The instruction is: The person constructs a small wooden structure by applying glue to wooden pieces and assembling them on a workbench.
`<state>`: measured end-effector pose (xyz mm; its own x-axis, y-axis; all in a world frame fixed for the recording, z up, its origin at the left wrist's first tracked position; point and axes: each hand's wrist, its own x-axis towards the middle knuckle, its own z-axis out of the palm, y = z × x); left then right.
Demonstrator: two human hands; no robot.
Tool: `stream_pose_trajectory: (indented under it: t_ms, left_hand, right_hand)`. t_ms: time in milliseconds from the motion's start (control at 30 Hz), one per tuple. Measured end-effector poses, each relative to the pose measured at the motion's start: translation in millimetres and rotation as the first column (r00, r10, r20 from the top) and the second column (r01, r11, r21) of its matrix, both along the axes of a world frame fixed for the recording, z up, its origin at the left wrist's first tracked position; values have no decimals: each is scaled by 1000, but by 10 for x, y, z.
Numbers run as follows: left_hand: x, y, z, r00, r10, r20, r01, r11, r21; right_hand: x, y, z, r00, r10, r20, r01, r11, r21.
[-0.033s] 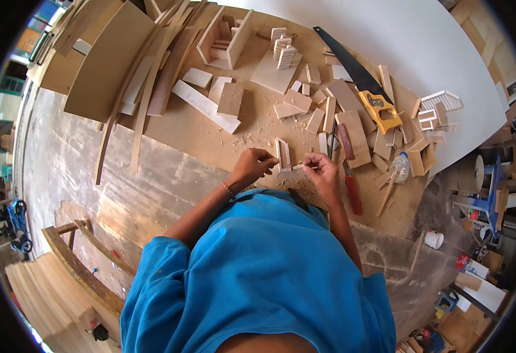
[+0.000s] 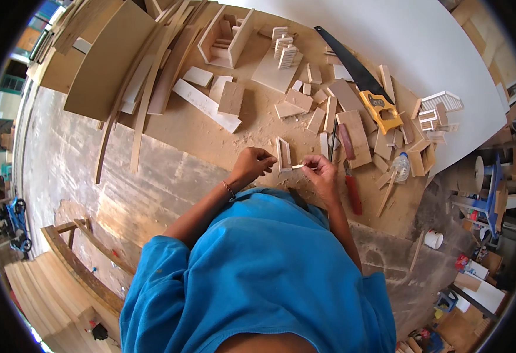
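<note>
My left hand is closed, with bent fingers and its fingertips at the left side of a small, narrow wooden frame. The frame is pale, and one of its long sides faces that hand. In my right hand a short, thin pale stick is pinched between thumb and fingers. The stick's free end points left, at the frame's near end. Right of this hand lie a red-handled tool and a dark slim tool.
A yellow-handled saw lies among wood offcuts on the board. Farther away stand an open wooden box and small slatted pieces. A plastic bottle sits at right; long planks lean at left.
The thin stick in my right hand shows a little more plainly at the frame's near end. Both hands stay almost in place.
</note>
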<state>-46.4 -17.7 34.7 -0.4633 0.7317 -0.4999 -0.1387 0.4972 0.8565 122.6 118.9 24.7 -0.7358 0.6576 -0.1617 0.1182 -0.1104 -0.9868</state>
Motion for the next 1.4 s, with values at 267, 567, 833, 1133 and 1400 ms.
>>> stream_pose_trajectory:
  t_ms: [267, 567, 833, 1133, 1400]
  left_hand:
    - [53, 55, -299, 992, 66, 107, -71, 996, 45]
    - [117, 93, -358, 996, 76, 45, -77, 997, 12]
    - [113, 117, -292, 996, 79, 46, -80, 997, 23]
    - [113, 140, -214, 999, 50, -1, -50, 999, 6]
    - [126, 174, -241, 994, 18, -104, -19, 1000, -5]
  right_hand:
    - [-37, -118, -296, 988, -84, 127, 78, 996, 54]
    - [-60, -152, -274, 984, -77, 162, 66, 995, 74]
    - [-105, -143, -265, 965, -88, 248, 75, 995, 63]
    - [-155, -91, -310, 949, -84, 303, 65, 995, 74]
    - [-217, -72, -176, 925, -55, 377, 23, 996, 89]
